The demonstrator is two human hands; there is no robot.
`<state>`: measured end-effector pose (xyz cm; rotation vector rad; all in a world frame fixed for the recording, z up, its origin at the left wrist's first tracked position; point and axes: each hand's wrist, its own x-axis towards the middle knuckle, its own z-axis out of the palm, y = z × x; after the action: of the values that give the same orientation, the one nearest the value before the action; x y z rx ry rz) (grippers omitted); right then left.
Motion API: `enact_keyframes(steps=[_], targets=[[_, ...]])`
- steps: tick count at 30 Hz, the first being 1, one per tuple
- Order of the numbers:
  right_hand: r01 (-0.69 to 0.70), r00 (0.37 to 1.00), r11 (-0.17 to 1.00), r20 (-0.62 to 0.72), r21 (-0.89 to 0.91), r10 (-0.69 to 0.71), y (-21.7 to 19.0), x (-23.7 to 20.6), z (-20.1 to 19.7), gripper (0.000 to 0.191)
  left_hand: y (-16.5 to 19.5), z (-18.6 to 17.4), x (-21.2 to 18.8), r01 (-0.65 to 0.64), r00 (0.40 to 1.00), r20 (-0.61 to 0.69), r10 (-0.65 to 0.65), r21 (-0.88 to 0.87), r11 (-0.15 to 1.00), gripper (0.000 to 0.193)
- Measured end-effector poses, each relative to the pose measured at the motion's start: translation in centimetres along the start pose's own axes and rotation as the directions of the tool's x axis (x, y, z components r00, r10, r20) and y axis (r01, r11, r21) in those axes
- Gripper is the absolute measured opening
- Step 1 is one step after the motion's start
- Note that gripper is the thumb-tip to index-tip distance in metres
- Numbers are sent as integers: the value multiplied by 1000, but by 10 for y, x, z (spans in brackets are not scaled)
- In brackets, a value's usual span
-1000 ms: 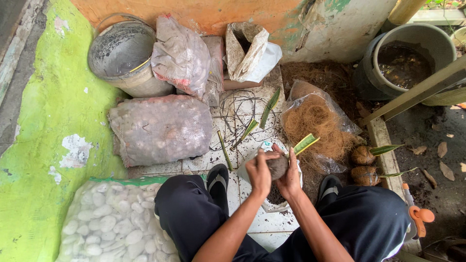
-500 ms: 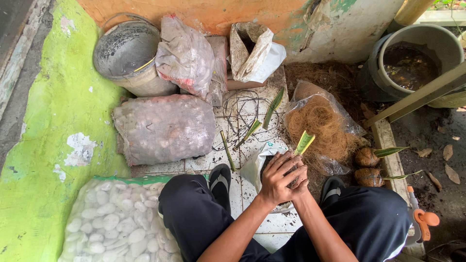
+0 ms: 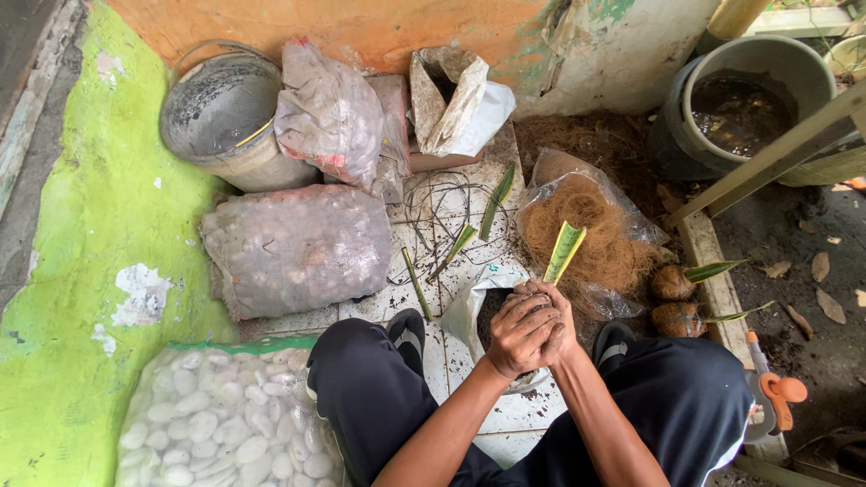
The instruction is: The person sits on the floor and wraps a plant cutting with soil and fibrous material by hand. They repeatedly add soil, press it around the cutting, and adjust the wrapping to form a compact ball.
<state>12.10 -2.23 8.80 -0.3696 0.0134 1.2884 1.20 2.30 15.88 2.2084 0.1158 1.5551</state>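
I'm squatting on the tiled floor (image 3: pixel 451 216) and right now I'm packing a soil ball (image 3: pixel 528 290) around the base of a leaf cutting (image 3: pixel 565 251) — the yellow-edged green blade is sticking up out of my hands, tilted a bit to the right. My left hand (image 3: pixel 516 335) is wrapping over the clump from the near side, fingers (image 3: pixel 521 311) curled tight around it, barely any gap. My right hand (image 3: pixel 561 325) is pressing in from the other side, mostly tucked behind the left, so I can't tell exactly how its fingers are sitting — looks clamped on though. I'm holding the whole thing just above the white bag of dark soil (image 3: pixel 483 302) between my feet. By my reckoning I'm mid-way through shaping, and the next bit calls for even squeezing all round without snapping the leaf, then some wrapping — the bag of coconut fibre (image 3: pixel 595 230) is lying just to the right, and two finished-looking wrapped balls (image 3: pixel 672 298) are sitting beside it. Spare cuttings (image 3: pixel 456 248) are lying loose on the tiles ahead.
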Motion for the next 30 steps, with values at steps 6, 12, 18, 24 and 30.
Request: enact_keyframes(steps=[6, 12, 18, 24, 30], targets=[[-7, 997, 995, -81, -95, 0, -7, -8, 6, 28, -2, 10, -4, -43, 999, -16, 43, -10, 999, 13], [50, 999, 998, -1, -24, -51, -8, -7, -9, 26, 3, 9, -4, 5, 1000, -18, -6, -32, 999, 14], [302, 932, 861, -63, -408, -356, -4, -23, -7, 46, -7, 22, -1, 213, 975, -27, -220, -153, 965, 20], [96, 950, 986, -283, -138, -132, -10, -18, 43, 69, -24, 32, -9, 663, 508, -62, -859, -609, 435, 28], [201, 929, 960, -272, -195, -250, -3, -11, 69, 51, -14, 31, -2, 644, 70, 154, -986, -762, -74, 38]])
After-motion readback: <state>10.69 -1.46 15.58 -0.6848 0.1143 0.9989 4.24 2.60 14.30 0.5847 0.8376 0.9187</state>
